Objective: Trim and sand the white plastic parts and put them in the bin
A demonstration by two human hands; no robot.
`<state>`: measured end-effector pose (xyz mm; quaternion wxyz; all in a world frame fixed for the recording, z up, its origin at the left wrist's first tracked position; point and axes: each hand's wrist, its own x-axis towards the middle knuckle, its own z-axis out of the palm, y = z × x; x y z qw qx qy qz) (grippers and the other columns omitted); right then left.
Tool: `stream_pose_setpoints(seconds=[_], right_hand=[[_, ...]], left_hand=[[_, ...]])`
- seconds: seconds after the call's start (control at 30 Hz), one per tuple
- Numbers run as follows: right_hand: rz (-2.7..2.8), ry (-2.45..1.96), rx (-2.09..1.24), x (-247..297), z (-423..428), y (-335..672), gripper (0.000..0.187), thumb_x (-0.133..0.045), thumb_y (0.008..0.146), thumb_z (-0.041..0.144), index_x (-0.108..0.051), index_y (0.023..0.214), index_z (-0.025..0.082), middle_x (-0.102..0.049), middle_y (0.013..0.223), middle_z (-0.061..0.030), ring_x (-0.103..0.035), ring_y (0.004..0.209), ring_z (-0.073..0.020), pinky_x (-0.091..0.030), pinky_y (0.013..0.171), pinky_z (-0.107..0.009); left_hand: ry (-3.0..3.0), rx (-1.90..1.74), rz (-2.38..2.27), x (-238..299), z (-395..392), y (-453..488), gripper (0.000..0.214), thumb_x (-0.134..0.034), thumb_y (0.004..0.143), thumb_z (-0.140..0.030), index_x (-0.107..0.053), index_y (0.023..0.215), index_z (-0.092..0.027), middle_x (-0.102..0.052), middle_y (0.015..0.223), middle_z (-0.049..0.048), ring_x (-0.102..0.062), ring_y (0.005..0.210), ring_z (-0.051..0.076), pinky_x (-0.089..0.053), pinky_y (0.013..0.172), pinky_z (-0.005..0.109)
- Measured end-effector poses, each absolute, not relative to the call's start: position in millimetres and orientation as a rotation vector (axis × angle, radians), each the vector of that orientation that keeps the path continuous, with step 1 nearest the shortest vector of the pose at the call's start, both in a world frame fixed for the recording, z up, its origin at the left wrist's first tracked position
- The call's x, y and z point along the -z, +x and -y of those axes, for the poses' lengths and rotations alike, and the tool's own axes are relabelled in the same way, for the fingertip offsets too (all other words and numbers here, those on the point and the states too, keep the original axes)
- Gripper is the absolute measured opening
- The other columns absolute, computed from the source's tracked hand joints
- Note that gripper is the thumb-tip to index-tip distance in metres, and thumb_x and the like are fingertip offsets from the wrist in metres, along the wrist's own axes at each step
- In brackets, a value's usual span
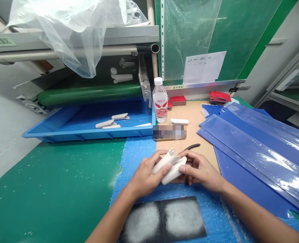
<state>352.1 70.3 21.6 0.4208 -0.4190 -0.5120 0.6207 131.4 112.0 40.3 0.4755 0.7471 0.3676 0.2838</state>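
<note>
1. Gripping a white, hollow, notch-ended plastic tube (162, 163) in the left hand (148, 173), fingers curled closed around it.
2. Pinching the upper end of a second white plastic tube (174, 172), just beside the first, between thumb and fingers of the right hand (202, 168).
3. Holding both tilted above the green counter (63, 189), near a flat black rectangular pad (162, 219).
4. Facing a shallow blue plastic tray (88, 135) containing more white tubes (120, 116).

A hollow white tube (163, 162) with a scooped open end slants up to the right in the left hand (148, 172), close beside a second white tube (174, 171), tilted alike, whose upper end the right hand (202, 168) pinches.
</note>
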Motion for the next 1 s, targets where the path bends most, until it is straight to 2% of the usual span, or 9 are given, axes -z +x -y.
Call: stream_pose_setpoints(seconds=[0.07,0.17,0.3,0.4,0.53,0.63,0.77,0.87,1.0], right_hand=[[1.250,-1.051,-1.484,-24.0,-72.2,355.5,0.040,-0.075,0.085,0.040,-0.058,0.116,0.021,-0.059,0.086,-0.0004,-0.057,0.067,-0.0146,-0.051,0.050,-0.021],[1.126,-1.020,-1.367,-29.3,-74.8,361.7,0.047,-0.076,0.083,0.029,-0.054,0.125,0.025,-0.060,0.093,-0.0005,-0.058,0.078,-0.0159,-0.053,0.069,-0.025],[0.828,-0.903,-1.372,-39.6,-77.7,370.2,0.049,-0.070,0.082,0.027,-0.051,0.127,0.027,-0.064,0.099,-0.0033,-0.063,0.092,-0.0225,-0.052,0.080,-0.032],[0.635,-0.826,-1.446,-44.4,-80.5,375.7,0.041,-0.066,0.084,0.030,-0.052,0.123,0.028,-0.062,0.097,-0.0037,-0.063,0.082,-0.0219,-0.053,0.066,-0.031],[0.591,-0.756,-1.551,-41.4,-83.0,378.4,0.039,-0.070,0.084,0.027,-0.054,0.120,0.028,-0.058,0.082,0.0014,-0.048,0.053,-0.0111,-0.036,0.042,-0.018],[0.623,-0.734,-1.582,-37.4,-82.6,377.5,0.036,-0.072,0.083,0.025,-0.058,0.116,0.025,-0.052,0.067,0.0046,-0.041,0.047,-0.0100,-0.032,0.038,-0.016],[0.655,-0.702,-1.624,-37.3,-80.2,376.6,0.014,-0.072,0.082,0.026,-0.061,0.089,0.019,-0.041,0.054,0.0067,-0.034,0.043,-0.0093,-0.028,0.033,-0.015],[0.665,-0.679,-1.641,-38.7,-78.5,376.0,0.015,-0.071,0.080,0.022,-0.056,0.078,0.019,-0.040,0.053,0.0062,-0.035,0.043,-0.0092,-0.030,0.033,-0.015],[0.672,-0.663,-1.645,-38.7,-77.7,374.6,0.017,-0.070,0.078,0.020,-0.053,0.074,0.020,-0.041,0.052,0.0059,-0.036,0.043,-0.0094,-0.032,0.033,-0.015]], left_hand=[[1.746,-0.728,-0.932,-37.6,-115.1,131.4,0.035,-0.058,0.097,-0.042,-0.059,0.127,-0.025,-0.074,0.098,0.0034,-0.066,0.079,0.019,-0.047,0.070,0.028],[1.596,-0.779,-0.963,-33.0,-120.0,131.2,0.041,-0.050,0.100,-0.048,-0.050,0.132,-0.023,-0.070,0.078,0.0007,-0.058,0.058,0.014,-0.045,0.055,0.025],[1.434,-0.865,-0.952,-32.0,-124.7,130.5,0.048,-0.050,0.100,-0.048,-0.040,0.139,-0.023,-0.069,0.076,0.0001,-0.057,0.053,0.012,-0.046,0.053,0.023],[1.341,-0.917,-0.930,-34.9,-127.3,130.1,0.051,-0.049,0.100,-0.047,-0.035,0.142,-0.022,-0.069,0.075,0.0007,-0.058,0.052,0.012,-0.046,0.050,0.023],[1.260,-0.964,-0.923,-38.3,-129.2,130.4,0.051,-0.049,0.099,-0.047,-0.035,0.140,-0.020,-0.069,0.074,0.0007,-0.058,0.050,0.012,-0.045,0.047,0.022],[1.237,-0.976,-0.924,-39.2,-129.4,131.0,0.050,-0.050,0.099,-0.047,-0.038,0.138,-0.018,-0.069,0.074,0.0007,-0.058,0.049,0.012,-0.045,0.046,0.022],[1.228,-0.966,-0.925,-38.0,-129.7,132.0,0.048,-0.053,0.098,-0.046,-0.042,0.135,-0.018,-0.070,0.073,0.0011,-0.058,0.049,0.012,-0.045,0.045,0.021],[1.221,-0.948,-0.918,-36.5,-129.8,132.9,0.047,-0.054,0.097,-0.046,-0.045,0.132,-0.017,-0.070,0.072,0.0015,-0.057,0.048,0.012,-0.045,0.045,0.021],[1.206,-0.931,-0.905,-36.5,-129.0,133.5,0.047,-0.054,0.097,-0.047,-0.046,0.132,-0.017,-0.070,0.072,0.0025,-0.058,0.049,0.013,-0.045,0.045,0.021]])
